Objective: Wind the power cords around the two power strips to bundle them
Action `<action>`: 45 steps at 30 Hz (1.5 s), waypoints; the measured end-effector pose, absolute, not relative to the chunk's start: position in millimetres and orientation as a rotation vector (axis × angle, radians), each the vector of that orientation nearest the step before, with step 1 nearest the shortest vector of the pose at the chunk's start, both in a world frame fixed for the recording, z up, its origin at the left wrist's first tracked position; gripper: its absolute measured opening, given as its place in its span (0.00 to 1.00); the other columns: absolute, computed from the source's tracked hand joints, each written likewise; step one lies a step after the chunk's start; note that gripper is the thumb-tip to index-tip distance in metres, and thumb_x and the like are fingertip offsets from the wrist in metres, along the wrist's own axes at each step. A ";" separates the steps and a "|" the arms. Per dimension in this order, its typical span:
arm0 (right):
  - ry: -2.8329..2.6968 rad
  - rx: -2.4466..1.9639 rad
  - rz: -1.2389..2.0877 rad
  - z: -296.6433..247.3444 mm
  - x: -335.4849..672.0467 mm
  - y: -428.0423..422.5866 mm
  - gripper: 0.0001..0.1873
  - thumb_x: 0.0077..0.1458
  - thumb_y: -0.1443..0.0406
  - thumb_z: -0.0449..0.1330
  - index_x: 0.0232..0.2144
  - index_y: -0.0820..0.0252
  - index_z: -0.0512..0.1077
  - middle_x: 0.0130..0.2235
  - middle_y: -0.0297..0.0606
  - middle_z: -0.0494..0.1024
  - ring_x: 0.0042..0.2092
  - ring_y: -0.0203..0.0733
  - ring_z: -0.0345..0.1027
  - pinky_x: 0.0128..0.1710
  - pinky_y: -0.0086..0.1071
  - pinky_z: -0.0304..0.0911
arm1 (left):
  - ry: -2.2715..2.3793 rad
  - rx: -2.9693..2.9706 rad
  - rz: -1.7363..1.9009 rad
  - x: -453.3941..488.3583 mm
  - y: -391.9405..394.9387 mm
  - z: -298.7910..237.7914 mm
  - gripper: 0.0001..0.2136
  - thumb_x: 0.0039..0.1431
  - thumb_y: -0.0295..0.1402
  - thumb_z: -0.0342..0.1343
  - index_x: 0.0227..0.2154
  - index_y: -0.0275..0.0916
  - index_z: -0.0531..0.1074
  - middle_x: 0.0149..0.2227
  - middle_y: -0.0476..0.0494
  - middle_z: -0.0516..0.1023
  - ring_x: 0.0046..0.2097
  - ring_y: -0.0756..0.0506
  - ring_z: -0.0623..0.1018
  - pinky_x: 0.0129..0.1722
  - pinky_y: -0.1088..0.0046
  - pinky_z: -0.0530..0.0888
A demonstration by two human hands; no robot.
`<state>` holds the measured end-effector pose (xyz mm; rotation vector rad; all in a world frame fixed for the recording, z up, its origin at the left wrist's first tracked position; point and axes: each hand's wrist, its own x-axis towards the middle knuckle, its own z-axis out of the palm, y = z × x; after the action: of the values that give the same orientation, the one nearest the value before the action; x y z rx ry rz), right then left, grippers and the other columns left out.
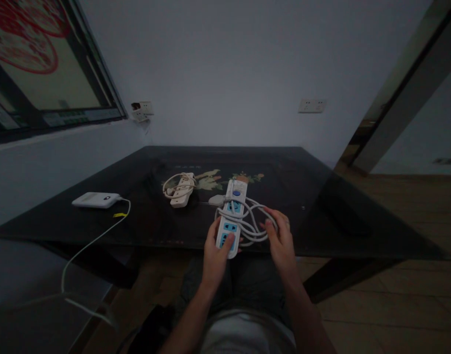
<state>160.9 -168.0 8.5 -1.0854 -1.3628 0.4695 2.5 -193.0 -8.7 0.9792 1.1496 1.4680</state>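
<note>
You had the white power strip lying lengthwise at the near edge of the dark tabletop, its far end pointing at the wall and its near end hanging just over the edge towards your lap. Your left hand was closed on that near end, thumb pressed on the top face by a blue socket, fingers wrapped underneath. That grip looked like what steadied the strip, since so little of the end sat on the glass.

The strip's grey cord was looped loosely over the body and spilled out to the right, with its plug lying just beside the far end. Your right hand sat half open on those loops, fingers spread and lightly curled over the strands. I saw no firm pinch, more a hand resting there to hold the coils together.

A beige power strip lay well apart to the left, its own cord wound around it. Farther left a white power bank rested near the edge, its cable trailing off the tabletop.
</note>
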 end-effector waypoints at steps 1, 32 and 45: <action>-1.345 -1.108 0.395 11.2 162.3 -168.8 0.16 0.60 0.59 0.52 0.48 0.56 0.70 0.50 0.44 0.67 0.54 0.46 0.62 0.50 0.43 0.63 | 1.185 1.037 1.494 1.0 -194.1 -8.9 0.31 0.52 0.43 0.60 0.56 0.41 0.58 0.50 0.37 0.73 0.46 0.37 0.78 0.40 0.63 0.77; -1.750 -0.769 0.087 39.1 148.9 -199.2 0.13 0.57 0.75 0.52 0.40 0.54 0.67 0.40 0.37 0.69 0.42 0.41 0.64 0.41 0.36 0.62 | 1.131 1.570 1.391 -5.5 -217.8 22.4 0.36 0.51 0.29 0.61 0.62 0.49 0.54 0.61 0.42 0.64 0.57 0.39 0.70 0.55 0.62 0.68; -0.890 -0.770 0.635 50.0 161.7 -194.8 0.06 0.55 0.65 0.61 0.36 0.57 0.66 0.33 0.33 0.74 0.29 0.33 0.70 0.31 0.29 0.69 | 0.837 0.973 1.449 -12.9 -219.2 23.8 0.42 0.50 0.34 0.64 0.64 0.54 0.46 0.50 0.41 0.74 0.41 0.39 0.80 0.32 0.64 0.81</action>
<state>161.7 -194.8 50.0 -0.7697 -0.8900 0.6352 -12.9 -219.2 23.8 0.9734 0.8366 1.4495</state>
